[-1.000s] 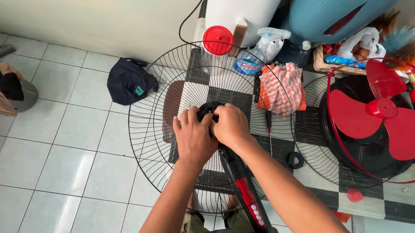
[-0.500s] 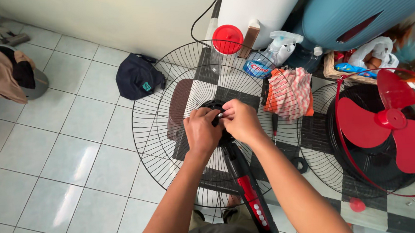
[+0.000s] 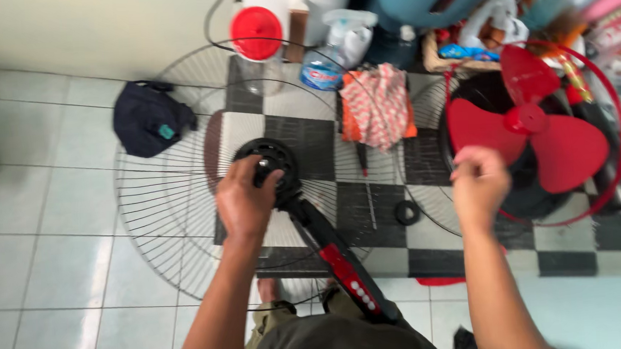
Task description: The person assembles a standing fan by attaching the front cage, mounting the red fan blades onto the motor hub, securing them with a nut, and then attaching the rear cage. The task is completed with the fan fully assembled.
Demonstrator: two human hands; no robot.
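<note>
The left hand (image 3: 244, 200) rests on the black motor hub (image 3: 270, 162) at the centre of the wire fan guard (image 3: 161, 205), fingers curled and pressed on the hub's near rim. The hub sits directly under that grip, touching it, atop the black-and-red fan stem (image 3: 337, 255) that runs toward the person.

The right hand (image 3: 478, 186) hangs well apart from the hub, in front of the red fan blade (image 3: 537, 128) and its red ring guard (image 3: 612, 106). Its fingers are closed into a loose fist; motion blur hides whether they pinch anything.

Judgement: the hub wants a firm, steady hold so the guard does not swing on the stem.

A small black ring (image 3: 404, 212) and a screwdriver (image 3: 362, 160) lie on the checkered mat (image 3: 323, 141) between the 2 hands.
</note>
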